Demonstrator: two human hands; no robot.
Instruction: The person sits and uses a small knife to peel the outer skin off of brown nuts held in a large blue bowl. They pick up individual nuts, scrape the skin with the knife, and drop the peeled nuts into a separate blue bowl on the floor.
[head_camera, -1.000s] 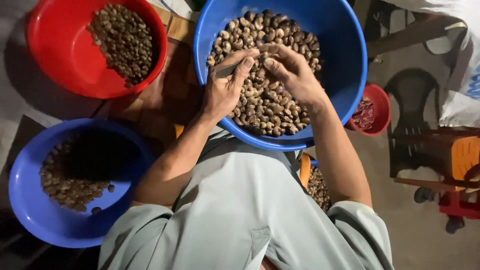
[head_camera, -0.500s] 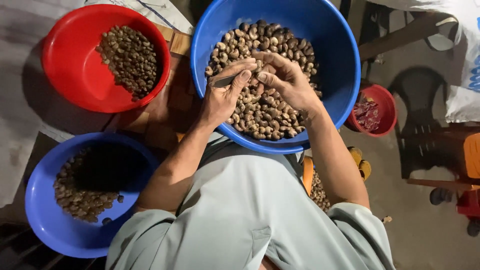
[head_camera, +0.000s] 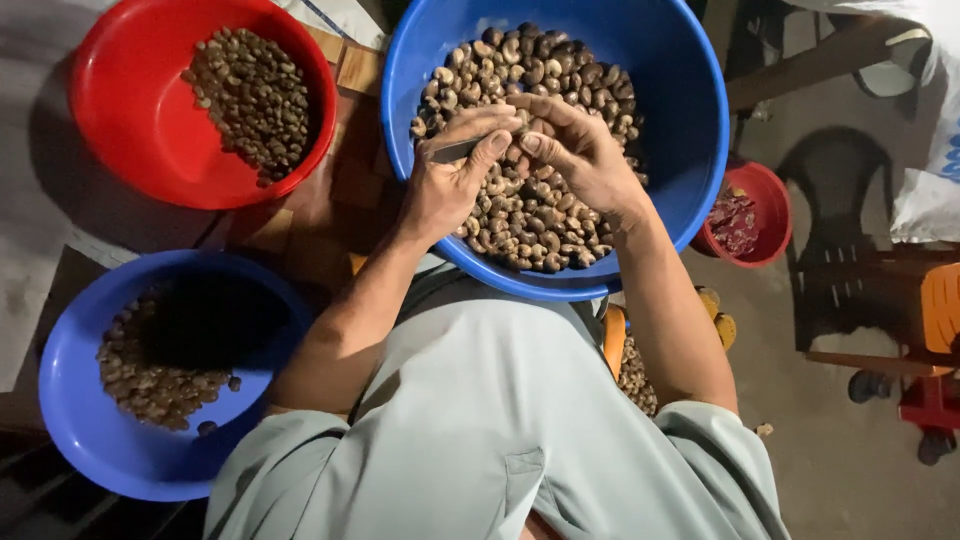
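A large blue basin (head_camera: 690, 120) holds a heap of curved brown nuts (head_camera: 530, 215). Both my hands work over that heap, fingertips meeting. My left hand (head_camera: 455, 175) grips a small dark knife (head_camera: 455, 152), its blade pointing right. My right hand (head_camera: 575, 150) pinches a single nut against the blade tip; the nut is mostly hidden by my fingers.
A red basin (head_camera: 130, 130) with darker nuts sits at upper left. A smaller blue basin (head_camera: 80, 420) with nuts lies at lower left. A small red bowl (head_camera: 770, 215) stands right of the large basin. Dark plastic chair (head_camera: 850, 250) and orange furniture (head_camera: 940, 310) at right.
The view has drifted slightly, so the basins sit a little lower and to the right. My hands stay together over the nuts with small finger movements.
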